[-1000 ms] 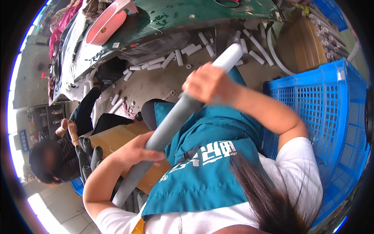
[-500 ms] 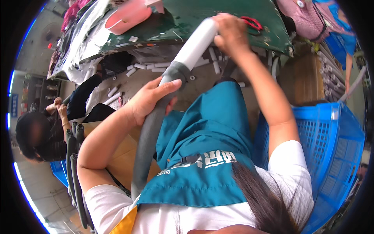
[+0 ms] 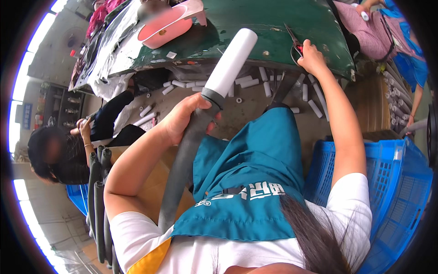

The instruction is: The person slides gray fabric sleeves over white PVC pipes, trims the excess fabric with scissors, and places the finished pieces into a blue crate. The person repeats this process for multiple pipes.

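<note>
My left hand (image 3: 189, 119) is wrapped round a long dark grey tube (image 3: 182, 162) just below its thick, rolled-looking upper end. Out of that end sticks a smooth white cylinder (image 3: 232, 61), tilted up and to the right. The tube's lower part runs down beside my left arm. On the green table, my right hand (image 3: 312, 58) grips a pair of scissors (image 3: 295, 48) with red on the handles. Their dark blades point away from me, toward the far side.
A pink basin (image 3: 166, 34) stands on the green table (image 3: 255, 18). White tube pieces (image 3: 248, 83) litter the floor beneath. A blue crate (image 3: 388, 182) is at my right. More dark tubes (image 3: 98, 196) lie at my left, near a seated co-worker (image 3: 54, 155); another person (image 3: 369, 36) is far right.
My right hand has let go of the white cylinder's top, moved right and taken hold of the scissors. The left hand still grips the tube, and the view has shifted slightly.
</note>
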Motion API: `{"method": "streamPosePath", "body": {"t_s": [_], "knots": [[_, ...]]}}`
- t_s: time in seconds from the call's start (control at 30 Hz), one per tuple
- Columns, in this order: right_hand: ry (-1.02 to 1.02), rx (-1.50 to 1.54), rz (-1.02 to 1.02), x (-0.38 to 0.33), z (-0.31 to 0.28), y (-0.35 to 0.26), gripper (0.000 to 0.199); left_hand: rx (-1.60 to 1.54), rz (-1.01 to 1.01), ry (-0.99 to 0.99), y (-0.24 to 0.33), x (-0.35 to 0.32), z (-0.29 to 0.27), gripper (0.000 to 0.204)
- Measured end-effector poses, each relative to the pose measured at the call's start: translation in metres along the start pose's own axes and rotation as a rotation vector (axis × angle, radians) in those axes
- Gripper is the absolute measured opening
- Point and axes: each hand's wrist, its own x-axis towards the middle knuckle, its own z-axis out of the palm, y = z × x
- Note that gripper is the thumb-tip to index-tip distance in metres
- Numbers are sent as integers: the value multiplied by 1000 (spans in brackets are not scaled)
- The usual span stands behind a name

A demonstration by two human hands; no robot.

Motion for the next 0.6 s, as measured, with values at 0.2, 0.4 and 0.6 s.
{"method": "streamPosePath", "body": {"t_s": [0.2, 0.4, 0.6], "knots": [[-402, 1242, 200, -56, -26, 8, 43, 77, -14, 150, 20, 22, 5, 48], [-579, 1525, -6, -148, -28, -52, 35, 87, 66, 51, 43, 43, 9, 42], [-518, 1226, -445, -164, -8, -75, 30, 261, 78, 33, 46, 53, 30, 39]]}}
